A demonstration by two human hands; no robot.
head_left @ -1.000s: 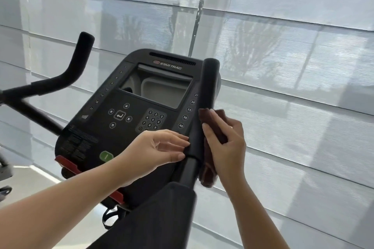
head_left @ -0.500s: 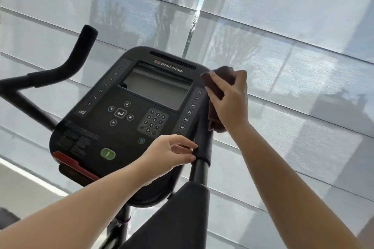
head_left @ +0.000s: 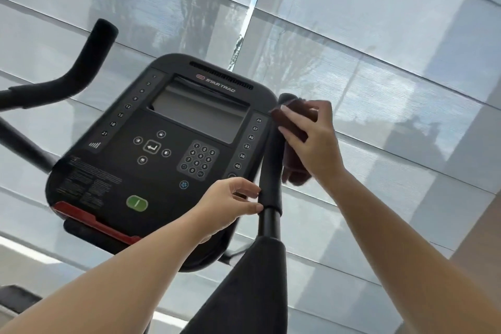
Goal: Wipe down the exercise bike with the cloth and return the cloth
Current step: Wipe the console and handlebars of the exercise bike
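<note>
The exercise bike's black console point(head_left: 162, 149) with screen, keypad and green button fills the centre. Its right handlebar point(head_left: 271, 171), padded in black foam, rises beside the console. My right hand point(head_left: 311, 141) grips a dark brown cloth point(head_left: 294, 160) wrapped around the upper part of that handlebar, just below its tip. My left hand point(head_left: 227, 203) holds the foam grip's lower end between fingertips and thumb, where the foam meets the bare metal tube.
The bike's left handlebar point(head_left: 89, 54) curves up at the far left. Behind the bike, pale translucent window blinds point(head_left: 379, 49) span the whole background. A dark padded part of the bike point(head_left: 252, 287) stands in the foreground between my arms.
My right hand slid the cloth up the right handlebar from its lower part to near the tip. My left hand stayed at the foam's lower end. The view tilted upward.
</note>
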